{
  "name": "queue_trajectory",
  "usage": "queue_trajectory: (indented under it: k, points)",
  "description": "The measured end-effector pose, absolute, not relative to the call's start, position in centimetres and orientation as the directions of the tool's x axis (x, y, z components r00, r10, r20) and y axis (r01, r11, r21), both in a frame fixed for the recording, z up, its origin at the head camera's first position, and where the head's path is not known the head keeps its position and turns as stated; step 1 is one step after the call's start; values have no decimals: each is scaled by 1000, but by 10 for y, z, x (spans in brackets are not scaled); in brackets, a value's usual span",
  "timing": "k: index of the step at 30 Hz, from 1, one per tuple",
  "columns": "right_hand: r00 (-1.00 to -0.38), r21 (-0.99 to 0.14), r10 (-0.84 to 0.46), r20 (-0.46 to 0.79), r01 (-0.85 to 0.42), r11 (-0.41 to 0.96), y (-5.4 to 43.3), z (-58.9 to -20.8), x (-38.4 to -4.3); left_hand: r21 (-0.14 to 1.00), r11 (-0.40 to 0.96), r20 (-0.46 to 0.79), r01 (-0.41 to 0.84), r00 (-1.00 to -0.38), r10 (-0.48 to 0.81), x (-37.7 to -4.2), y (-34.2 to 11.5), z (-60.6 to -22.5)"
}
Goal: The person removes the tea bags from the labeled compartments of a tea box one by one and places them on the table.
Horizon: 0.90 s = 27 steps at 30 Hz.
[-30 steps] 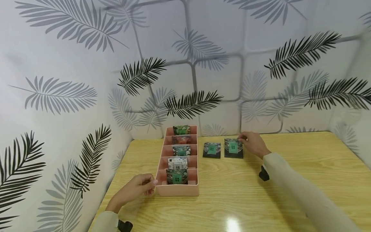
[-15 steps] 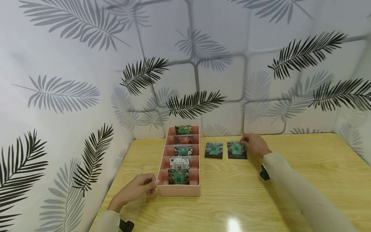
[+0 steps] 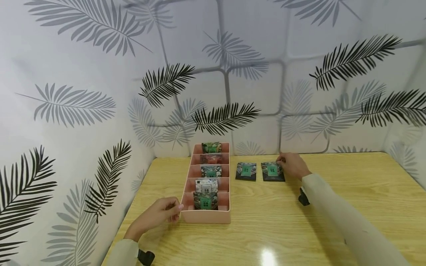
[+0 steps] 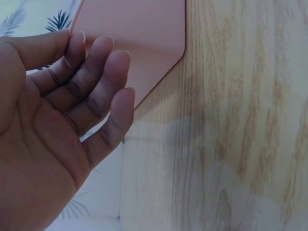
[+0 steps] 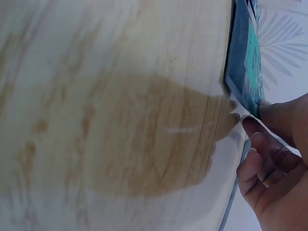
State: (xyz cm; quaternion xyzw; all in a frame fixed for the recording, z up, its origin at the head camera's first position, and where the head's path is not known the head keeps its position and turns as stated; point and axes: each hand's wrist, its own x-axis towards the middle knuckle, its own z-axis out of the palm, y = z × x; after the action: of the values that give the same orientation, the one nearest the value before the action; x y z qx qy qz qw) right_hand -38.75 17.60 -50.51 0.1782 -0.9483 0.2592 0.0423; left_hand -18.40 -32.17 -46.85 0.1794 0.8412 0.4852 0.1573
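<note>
A pink divided box (image 3: pixel 205 217) stands on the table, with sachets upright in its compartments. My left hand (image 3: pixel 160 214) pinches the rim at its near left corner between thumb and index finger; the left wrist view shows the other fingers (image 4: pixel 122 103) loosely curled beside the wall. To the right of the box lie two dark sachets with green labels, a left sachet (image 3: pixel 246 171) and a right sachet (image 3: pixel 273 172). Thumb and index finger of my right hand (image 3: pixel 293 165) pinch the right sachet's right edge. In the right wrist view that sachet (image 5: pixel 245 62) appears edge-on, the thumb at its corner.
The sachets in the box include a white sachet (image 3: pixel 206 186), a red sachet (image 3: pixel 211 159) and several with green labels, such as the nearest sachet (image 3: pixel 205 201). A leaf-patterned wall (image 3: pixel 246 92) rises directly behind the wooden table (image 3: pixel 266 225).
The right sachet has come down flatter and slightly away from the left one, with my right hand staying at its edge. My left hand has kept its hold on the box. The view has shifted slightly.
</note>
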Motion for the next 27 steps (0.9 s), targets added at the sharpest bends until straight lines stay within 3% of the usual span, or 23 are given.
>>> queue_trajectory:
  k: [13, 27]
  points:
    - [-927, -479, -323, 190, -375, 794, 178, -494, -382, 877, 456, -88, 151, -883, 460, -183, -322, -467]
    - [-863, -522, -432, 261, -503, 689, 148, -471, -360, 875, 462, -92, 148, -884, 459, -183, -320, -466]
